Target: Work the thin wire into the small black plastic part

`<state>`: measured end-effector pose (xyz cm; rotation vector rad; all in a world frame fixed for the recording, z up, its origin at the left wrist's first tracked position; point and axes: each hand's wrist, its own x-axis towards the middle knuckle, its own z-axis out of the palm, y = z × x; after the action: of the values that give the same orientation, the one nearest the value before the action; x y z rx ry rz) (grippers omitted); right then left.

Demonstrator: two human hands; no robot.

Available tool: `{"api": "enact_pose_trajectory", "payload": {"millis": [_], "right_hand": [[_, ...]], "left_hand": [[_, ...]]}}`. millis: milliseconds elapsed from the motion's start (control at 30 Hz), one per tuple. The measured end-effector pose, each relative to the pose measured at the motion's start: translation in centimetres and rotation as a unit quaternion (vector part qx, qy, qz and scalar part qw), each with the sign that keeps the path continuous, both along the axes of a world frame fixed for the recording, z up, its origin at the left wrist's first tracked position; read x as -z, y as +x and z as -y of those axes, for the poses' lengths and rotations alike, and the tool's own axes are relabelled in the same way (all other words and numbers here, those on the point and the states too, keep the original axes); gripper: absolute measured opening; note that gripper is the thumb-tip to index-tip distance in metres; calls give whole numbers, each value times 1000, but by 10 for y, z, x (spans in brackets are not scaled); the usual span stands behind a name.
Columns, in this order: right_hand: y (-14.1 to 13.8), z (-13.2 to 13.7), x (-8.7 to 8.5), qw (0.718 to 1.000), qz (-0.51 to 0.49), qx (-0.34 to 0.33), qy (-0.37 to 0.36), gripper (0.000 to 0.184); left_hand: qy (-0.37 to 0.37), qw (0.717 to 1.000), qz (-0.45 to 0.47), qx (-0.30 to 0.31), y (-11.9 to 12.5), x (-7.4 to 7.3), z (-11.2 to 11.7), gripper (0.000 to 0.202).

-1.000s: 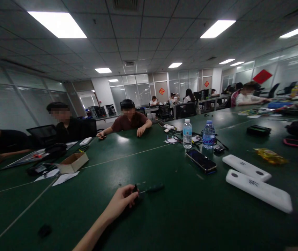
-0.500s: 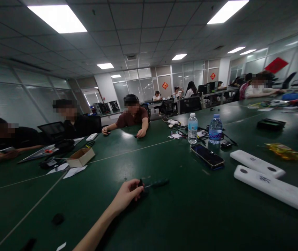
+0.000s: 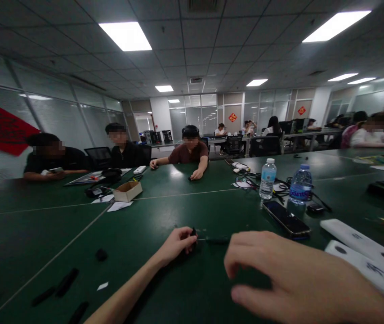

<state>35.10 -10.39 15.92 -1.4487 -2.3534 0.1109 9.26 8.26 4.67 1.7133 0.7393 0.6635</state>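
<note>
My left hand [image 3: 177,245] pinches a small black part [image 3: 194,233] between thumb and fingers, low over the green table [image 3: 165,288]. Just right of those fingertips is a screwdriver [image 3: 217,241] with a thin shaft and dark handle. Its tip points at the black part; whether they touch I cannot tell. Large in the foreground, my right hand [image 3: 289,270] is open, with the fingers curved and the thumb apart. It holds nothing and is close to the handle's right end, partly covering the view there.
Two water bottles [image 3: 268,179] and a phone [image 3: 286,218] stand and lie to the right, near white numbered bars [image 3: 360,240]. A small cardboard box [image 3: 127,191] is at the left. Black pieces [image 3: 67,282] lie front left. Across the table a person [image 3: 188,150] sits.
My right hand has come into view from the right, near the screwdriver. My left hand still pinches the black part. The view has turned left, so the table things appear further right.
</note>
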Motion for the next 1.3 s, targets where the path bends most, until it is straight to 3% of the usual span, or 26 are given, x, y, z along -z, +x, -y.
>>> {"api": "enact_pose_trajectory", "payload": {"millis": [100,200,267,333,433,700,1300], "right_hand": [[-15,-40,-2,997,58,-8,-59,38],[-24,-83,33,993,85,35,-70,51],[-25,-102,60,995,74,20,-57,44],[-25,-110,79,998,55,-1,-26,34],[-24,-113,93,1000,9,-5,-12,28],[-25,-110,97,995,-89,18,-38,33],[-28,-106,96,996,-85,18,5,26]], "left_hand": [[-4,1000,14,-3,-2,-1,1,34],[-10,1000,24,-1,-4,-2,0,36],[-16,999,32,2,-5,-2,-1,36],[-27,999,39,7,-5,-2,-3,36],[-55,996,65,4,-4,1,-5,37],[-132,978,160,11,-8,8,-10,33],[-119,976,183,-3,-9,13,-11,35]]}}
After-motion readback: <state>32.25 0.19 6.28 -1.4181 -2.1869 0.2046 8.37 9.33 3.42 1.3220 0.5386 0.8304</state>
